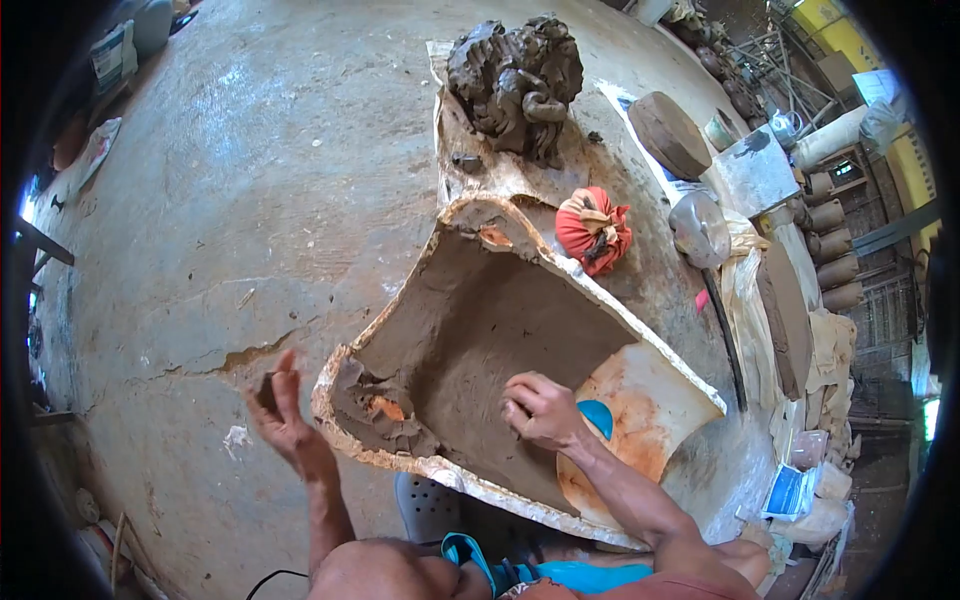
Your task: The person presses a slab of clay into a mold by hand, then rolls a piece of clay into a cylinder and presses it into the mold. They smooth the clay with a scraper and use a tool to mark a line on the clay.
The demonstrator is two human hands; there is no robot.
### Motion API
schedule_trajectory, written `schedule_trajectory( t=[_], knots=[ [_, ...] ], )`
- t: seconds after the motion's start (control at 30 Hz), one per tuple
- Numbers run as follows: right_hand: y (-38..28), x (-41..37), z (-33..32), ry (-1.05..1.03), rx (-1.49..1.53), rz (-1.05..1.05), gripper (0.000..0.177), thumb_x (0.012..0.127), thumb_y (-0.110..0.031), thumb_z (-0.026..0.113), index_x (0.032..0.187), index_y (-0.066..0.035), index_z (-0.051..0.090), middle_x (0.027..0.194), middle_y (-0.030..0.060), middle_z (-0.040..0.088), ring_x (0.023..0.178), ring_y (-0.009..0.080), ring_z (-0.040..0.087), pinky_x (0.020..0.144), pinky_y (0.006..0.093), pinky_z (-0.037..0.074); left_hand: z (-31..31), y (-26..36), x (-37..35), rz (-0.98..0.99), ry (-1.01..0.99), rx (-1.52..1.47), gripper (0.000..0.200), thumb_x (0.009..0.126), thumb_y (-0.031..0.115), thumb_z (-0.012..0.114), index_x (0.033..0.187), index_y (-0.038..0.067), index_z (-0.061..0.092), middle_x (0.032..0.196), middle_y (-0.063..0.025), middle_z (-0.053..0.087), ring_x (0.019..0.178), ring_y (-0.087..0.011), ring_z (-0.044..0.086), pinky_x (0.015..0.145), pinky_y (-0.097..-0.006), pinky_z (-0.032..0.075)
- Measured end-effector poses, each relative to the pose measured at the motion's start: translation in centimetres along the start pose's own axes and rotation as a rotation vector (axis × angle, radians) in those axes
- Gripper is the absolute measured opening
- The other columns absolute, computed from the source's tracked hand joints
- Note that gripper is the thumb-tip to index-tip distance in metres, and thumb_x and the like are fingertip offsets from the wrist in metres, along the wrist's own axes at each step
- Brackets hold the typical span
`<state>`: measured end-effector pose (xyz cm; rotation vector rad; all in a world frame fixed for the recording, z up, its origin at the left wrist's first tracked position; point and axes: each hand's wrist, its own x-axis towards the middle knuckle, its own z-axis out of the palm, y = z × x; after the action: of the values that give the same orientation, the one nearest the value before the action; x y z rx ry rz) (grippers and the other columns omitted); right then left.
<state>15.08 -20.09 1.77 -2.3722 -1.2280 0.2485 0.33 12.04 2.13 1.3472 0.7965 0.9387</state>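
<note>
A large plaster mold (690, 385) with a rough white rim lies in front of me, partly lined with dark grey clay (480, 340). My right hand (540, 408) is over the clay lining, its fingers curled in; what they hold, if anything, is hidden. Beside that wrist, a teal rounded object (598, 416) shows in part against the bare, orange-stained end of the mold. Off the mold's left corner, my left hand (283, 415) is raised with fingers extended and a dark patch among them. Loose clay pieces (375, 405) sit around an orange spot in that corner.
Beyond the mold, a big clay heap (515, 85) rests on a cloth sheet (450, 185). A tied red cloth bundle (593, 232) touches the floor near the rim. To the right are a round clay slab (670, 135), a metal-looking disc (699, 230) and a dark rod (725, 340).
</note>
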Motion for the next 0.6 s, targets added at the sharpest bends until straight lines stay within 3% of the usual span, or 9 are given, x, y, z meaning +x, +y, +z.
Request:
schedule_trajectory(
  t=[0.17, 0.2, 0.3, 0.4, 0.43, 0.47, 0.53, 0.57, 0.6],
  knots=[
    [-5.5, 6.1, -8.0, 0.609, 0.288, 0.047, 0.02, 0.1, -0.017, 0.062, 0.106, -0.001, 0.072, 0.112, 0.016, 0.071, 0.1, 0.0282, 0.071, 0.086, 0.0398, 0.057, 3.6, 6.7, 1.5, 0.152, -0.184, -0.215, 0.053, 0.111, 0.047, 0.048, 0.138, 0.002, 0.058, 0.145, -0.018, 0.063, 0.139, -0.0277, 0.057, 0.119, -0.0465, 0.042],
    [-7.2, 7.7, -8.8, 0.817, 0.33, -0.03, 0.021, 0.102, -0.016, 0.059, 0.108, 0.0, 0.071, 0.114, 0.0172, 0.07, 0.101, 0.0284, 0.07, 0.088, 0.0392, 0.056, 6.0, 8.0, -0.3, 0.207, -0.392, -0.19, 0.069, 0.103, 0.057, 0.052, 0.145, 0.002, 0.05, 0.152, -0.0201, 0.05, 0.144, -0.0316, 0.048, 0.121, -0.0478, 0.036],
    [-11.3, 11.6, -8.0, 1.023, 0.651, -0.162, 0.028, 0.105, -0.016, 0.049, 0.109, 0.004, 0.068, 0.116, 0.0226, 0.069, 0.103, 0.0283, 0.068, 0.093, 0.0382, 0.053, 11.6, 11.1, -4.8, 0.371, -1.001, -0.097, 0.128, 0.079, 0.089, 0.064, 0.167, 0.004, 0.025, 0.174, -0.0262, 0.014, 0.16, -0.0433, 0.019, 0.13, -0.0516, 0.018],
    [-10.1, 12.1, -10.4, 0.973, 0.487, -0.119, 0.029, 0.105, -0.018, 0.048, 0.11, 0.004, 0.067, 0.116, 0.0246, 0.068, 0.104, 0.0292, 0.067, 0.094, 0.0408, 0.053, 10.8, 11.5, 0.2, 0.524, -1.091, 0.062, 0.138, 0.072, 0.09, 0.069, 0.169, 0.007, 0.018, 0.174, -0.0304, 0.005, 0.161, -0.046, 0.012, 0.129, -0.0532, 0.018],
    [-9.8, 11.7, -11.6, 1.005, 0.386, -0.161, 0.03, 0.105, -0.019, 0.047, 0.111, 0.004, 0.067, 0.116, 0.0247, 0.068, 0.105, 0.0289, 0.067, 0.094, 0.0418, 0.053, 9.8, 12.9, 0.3, 0.42, -0.954, 0.051, 0.138, 0.071, 0.089, 0.071, 0.17, 0.011, 0.016, 0.175, -0.0277, 0.003, 0.16, -0.0463, 0.017, 0.125, -0.055, 0.031],
    [-9.5, 11.4, -13.1, 1.04, 0.286, -0.206, 0.032, 0.106, -0.02, 0.047, 0.111, 0.004, 0.067, 0.117, 0.0247, 0.068, 0.105, 0.0285, 0.067, 0.094, 0.0428, 0.053, 9.4, 13.1, 0.3, 0.427, -0.947, 0.053, 0.138, 0.071, 0.089, 0.071, 0.17, 0.011, 0.016, 0.175, -0.0277, 0.003, 0.16, -0.0463, 0.017, 0.125, -0.055, 0.031],
    [-9.2, 10.4, -17.3, 1.26, 0.008, -0.28, 0.038, 0.108, -0.027, 0.045, 0.109, 0.004, 0.067, 0.12, 0.0245, 0.067, 0.104, 0.0283, 0.068, 0.094, 0.0446, 0.055, 8.7, 13.0, 0.2, 0.193, -0.556, -0.257, 0.14, 0.069, 0.09, 0.071, 0.17, 0.012, 0.016, 0.175, -0.0253, 0.009, 0.156, -0.0456, 0.028, 0.116, -0.0524, 0.045],
    [-8.2, 9.4, -18.7, 1.446, 0.253, -0.307, 0.047, 0.109, -0.036, 0.043, 0.115, 0.004, 0.066, 0.124, 0.0251, 0.065, 0.105, 0.0274, 0.068, 0.098, 0.05, 0.056, 8.1, 12.3, 0.7, 0.216, -0.478, -0.249, 0.135, 0.072, 0.087, 0.072, 0.17, 0.011, 0.018, 0.174, -0.0248, 0.016, 0.153, -0.0446, 0.035, 0.112, -0.0494, 0.05],
    [-8.5, 8.1, -22.4, 1.246, 0.745, -0.702, 0.055, 0.111, -0.04, 0.034, 0.129, 0.004, 0.062, 0.129, 0.0276, 0.066, 0.117, 0.0314, 0.069, 0.099, 0.054, 0.06, 7.2, 11.3, 1.5, 0.239, -0.408, -0.241, 0.131, 0.076, 0.084, 0.072, 0.17, 0.01, 0.019, 0.172, -0.0243, 0.022, 0.15, -0.0436, 0.042, 0.108, -0.0464, 0.055]
  ],
)
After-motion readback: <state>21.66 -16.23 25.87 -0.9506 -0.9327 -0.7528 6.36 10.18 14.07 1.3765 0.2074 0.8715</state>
